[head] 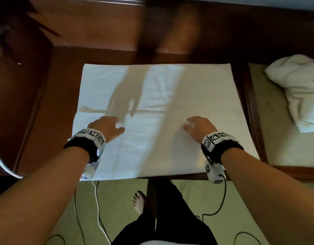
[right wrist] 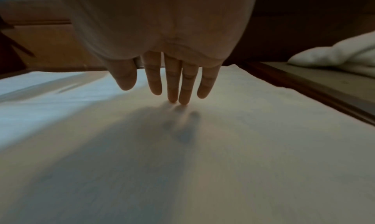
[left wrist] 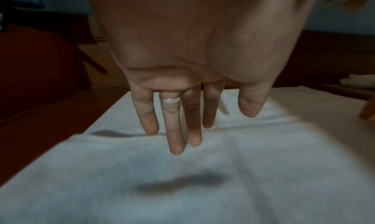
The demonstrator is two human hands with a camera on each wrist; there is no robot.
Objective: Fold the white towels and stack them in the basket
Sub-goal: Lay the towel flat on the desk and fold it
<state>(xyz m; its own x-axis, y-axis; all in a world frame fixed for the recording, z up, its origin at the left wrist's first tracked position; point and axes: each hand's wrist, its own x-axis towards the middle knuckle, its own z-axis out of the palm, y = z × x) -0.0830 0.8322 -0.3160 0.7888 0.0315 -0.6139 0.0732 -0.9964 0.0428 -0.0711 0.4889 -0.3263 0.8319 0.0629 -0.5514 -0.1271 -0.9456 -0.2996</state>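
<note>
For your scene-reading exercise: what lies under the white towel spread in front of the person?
The white towel lies on a dark wooden surface, visible around its edges. Both hands, left hand and right hand, are over it. Anything beneath its middle is covered.

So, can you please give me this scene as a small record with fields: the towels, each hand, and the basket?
flat towel: white, spread on the wooden surface, with a straight edge across its middle
crumpled towel: white, unfolded, apart to the right
left hand: fingers straight, just over the flat towel
right hand: fingers straight, tips touching the flat towel
basket: not in view
</note>
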